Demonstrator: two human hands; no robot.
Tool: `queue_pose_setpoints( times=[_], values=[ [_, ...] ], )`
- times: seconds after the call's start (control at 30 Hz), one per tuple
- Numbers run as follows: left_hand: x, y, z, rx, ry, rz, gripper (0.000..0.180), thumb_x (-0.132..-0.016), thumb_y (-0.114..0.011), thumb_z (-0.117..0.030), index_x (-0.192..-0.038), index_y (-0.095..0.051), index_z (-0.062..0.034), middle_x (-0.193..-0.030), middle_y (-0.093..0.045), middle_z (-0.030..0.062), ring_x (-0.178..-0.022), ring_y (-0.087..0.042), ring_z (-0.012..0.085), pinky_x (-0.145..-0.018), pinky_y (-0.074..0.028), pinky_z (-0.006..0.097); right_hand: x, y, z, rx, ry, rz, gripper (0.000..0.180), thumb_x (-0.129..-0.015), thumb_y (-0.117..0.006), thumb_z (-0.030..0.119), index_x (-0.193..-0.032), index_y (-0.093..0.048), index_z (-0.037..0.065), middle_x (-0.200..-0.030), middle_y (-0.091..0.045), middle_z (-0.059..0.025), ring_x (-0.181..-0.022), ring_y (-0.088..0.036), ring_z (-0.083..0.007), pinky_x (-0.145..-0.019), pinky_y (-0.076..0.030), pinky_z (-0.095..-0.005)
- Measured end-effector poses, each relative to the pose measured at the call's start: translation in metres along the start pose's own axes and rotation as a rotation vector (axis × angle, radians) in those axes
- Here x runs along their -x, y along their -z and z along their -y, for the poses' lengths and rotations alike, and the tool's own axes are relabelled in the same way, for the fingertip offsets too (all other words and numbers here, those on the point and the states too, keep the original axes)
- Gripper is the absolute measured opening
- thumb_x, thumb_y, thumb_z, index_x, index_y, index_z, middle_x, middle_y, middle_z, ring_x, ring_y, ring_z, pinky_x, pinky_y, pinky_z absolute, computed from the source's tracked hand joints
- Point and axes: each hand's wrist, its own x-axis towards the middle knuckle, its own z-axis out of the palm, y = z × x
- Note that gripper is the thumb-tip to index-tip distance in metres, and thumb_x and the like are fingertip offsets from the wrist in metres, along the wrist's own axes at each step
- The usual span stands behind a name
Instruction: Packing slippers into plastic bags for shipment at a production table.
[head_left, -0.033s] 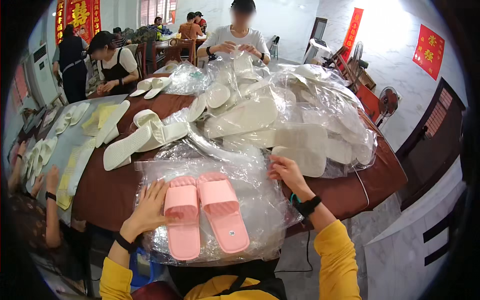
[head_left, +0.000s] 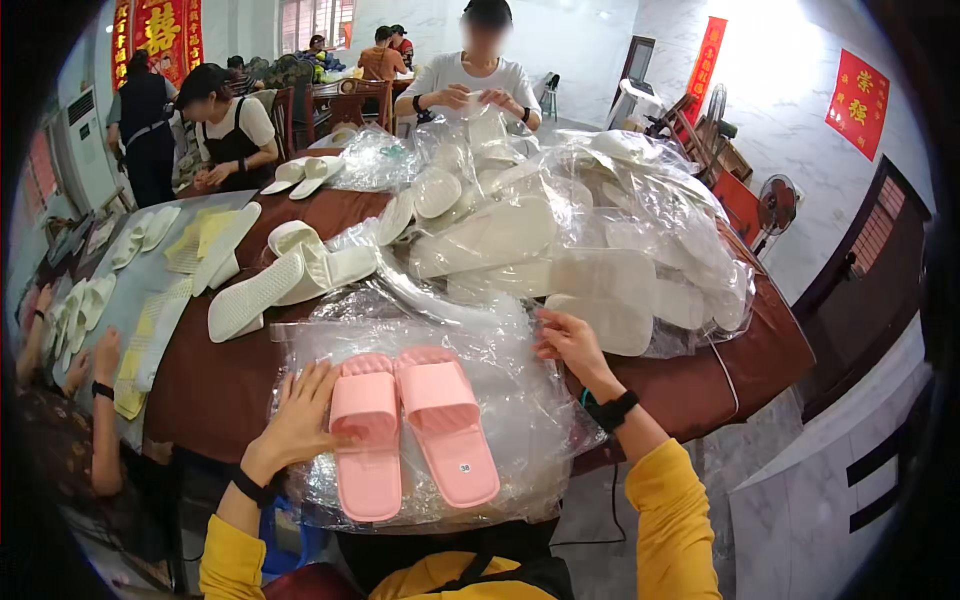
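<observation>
A pair of pink slippers lies side by side, toes away from me, on a stack of clear plastic bags (head_left: 525,410) at the table's front edge. My left hand (head_left: 298,415) rests flat beside the left slipper (head_left: 368,440), fingers spread, the thumb against its side. The right slipper (head_left: 450,430) is tilted slightly and bears a small round sticker near the heel. At the bags' upper right edge, the fingers of my right hand (head_left: 575,350) are bent together on the plastic; their tips are partly hard to make out.
Bagged white slippers (head_left: 490,235) are heaped across the brown-covered table (head_left: 185,385). Loose white slippers (head_left: 255,295) lie at the left. A co-worker (head_left: 480,85) handles plastic opposite me. Another person's hands (head_left: 103,360) are at the grey table on the left.
</observation>
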Motion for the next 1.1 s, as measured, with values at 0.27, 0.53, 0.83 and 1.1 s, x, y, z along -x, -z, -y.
queue_pose_setpoints(
  times=[0.27, 0.53, 0.83, 1.1],
  values=[
    [0.009, 0.028, -0.041, -0.115, -0.137, -0.068, 0.102, -0.080, -0.070, -0.059, -0.155, -0.024, -0.0080, -0.157, -0.027, 0.0212, -0.147, -0.016, 0.0469, -0.116, -0.005, 0.065, -0.006, -0.015, -0.006, 0.044, 0.022, -0.146, 0.020, -0.091, -0.067, 0.012, -0.106, -0.067, -0.002, -0.083, -0.066, -0.0041, -0.069, -0.066, -0.0120, -0.058, -0.053, -0.0249],
    [0.000, -0.004, -0.086, -0.175, -0.316, -0.234, 0.076, -0.082, -0.071, -0.050, -0.148, -0.043, -0.0260, -0.148, -0.039, 0.0120, -0.140, -0.030, 0.0423, -0.113, -0.018, 0.067, -0.009, -0.021, -0.003, 0.059, 0.049, -0.166, 0.017, -0.093, -0.067, 0.015, -0.104, -0.067, 0.002, -0.085, -0.065, -0.0021, -0.069, -0.063, -0.0097, -0.058, -0.051, -0.0232],
    [-0.007, -0.018, -0.082, -0.127, -0.308, -0.295, 0.068, -0.081, -0.070, -0.052, -0.142, -0.051, -0.0271, -0.143, -0.045, 0.0102, -0.138, -0.033, 0.0423, -0.112, -0.020, 0.066, 0.018, 0.013, 0.000, 0.153, -0.013, -0.277, 0.018, -0.101, -0.051, 0.014, -0.108, -0.053, -0.002, -0.096, -0.067, -0.0127, -0.069, -0.070, -0.0202, -0.056, -0.056, -0.0291],
    [-0.008, -0.019, -0.084, -0.092, -0.305, -0.314, 0.063, -0.082, -0.071, -0.049, -0.138, -0.054, -0.0266, -0.141, -0.047, 0.0092, -0.137, -0.035, 0.0418, -0.112, -0.020, 0.066, 0.168, 0.117, 0.076, 0.616, 0.643, -0.709, 0.027, -0.106, -0.047, 0.020, -0.123, -0.050, 0.000, -0.133, -0.057, -0.0127, -0.126, -0.055, -0.0259, -0.105, -0.043, -0.0369]
  ],
)
